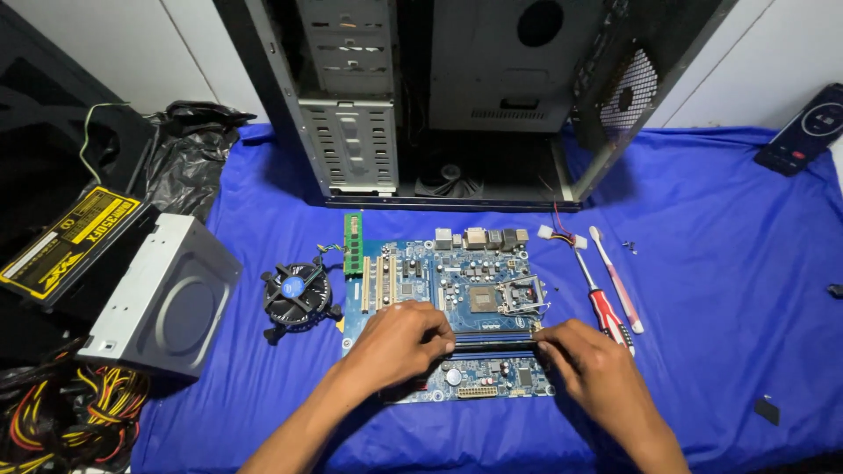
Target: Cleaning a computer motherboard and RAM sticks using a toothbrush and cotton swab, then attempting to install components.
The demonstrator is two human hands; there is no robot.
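Both hands were pressed on the memory slots (493, 341), left hand (397, 344) and right hand (587, 362) fingers curled onto opposite ends. The motherboard (421, 272) lay under them, screwdriver (602, 303) just beyond the right, PC case (439, 96) farther back.

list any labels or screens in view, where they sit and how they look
Power supply label: far left, black box, yellow and black rectangle.
Phone screen: top right on the blue cloth, dark, lit circle, red spot.
Cooler fan sticker: left of the motherboard, small, round, blue.
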